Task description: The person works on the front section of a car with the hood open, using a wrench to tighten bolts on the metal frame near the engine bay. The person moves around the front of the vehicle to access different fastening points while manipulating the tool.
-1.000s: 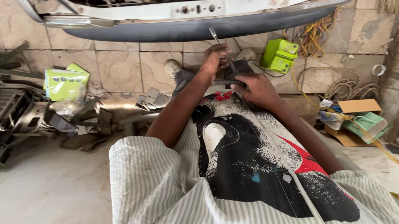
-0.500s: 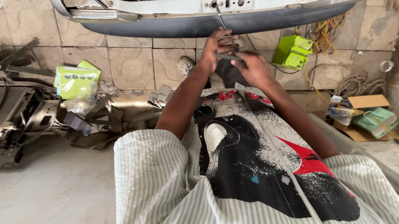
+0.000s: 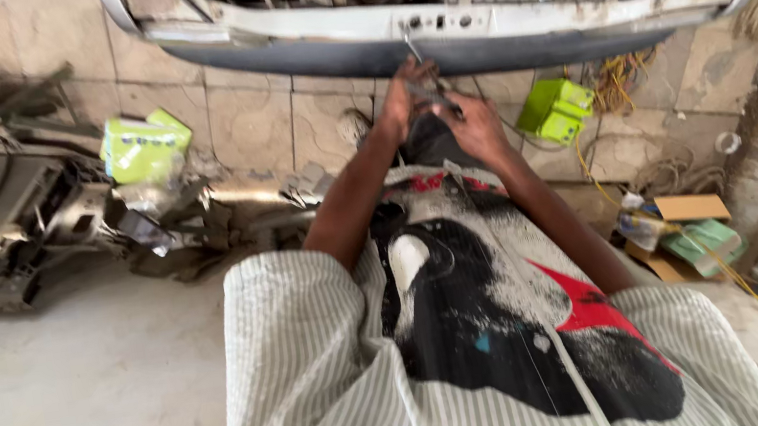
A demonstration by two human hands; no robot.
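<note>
Head view: our left hand (image 3: 405, 99) and right hand (image 3: 475, 125) meet on a thin metal tool (image 3: 417, 51) just under the car's front crossmember (image 3: 491, 24). Fingers look curled around it; exact pinch unclear. We'd keep the tip square on the fastener, wrists steady.

I assess this as a car repair workshop. A vehicle front end (image 3: 471, 22) stands with its bumper cover off, the white crossbeam bare and engine-bay parts exposed above it. Stripped body panels and trim (image 3: 15, 225) lie heaped on the floor along a tiled wall (image 3: 257, 121). Bright green boxes (image 3: 143, 147) rest among the parts, a second green box (image 3: 557, 109) lies nearer the car, and opened cardboard packaging (image 3: 687, 224) sits beside loose yellow wiring (image 3: 621, 70). The concrete floor (image 3: 80, 403) is dusty and stained.
</note>
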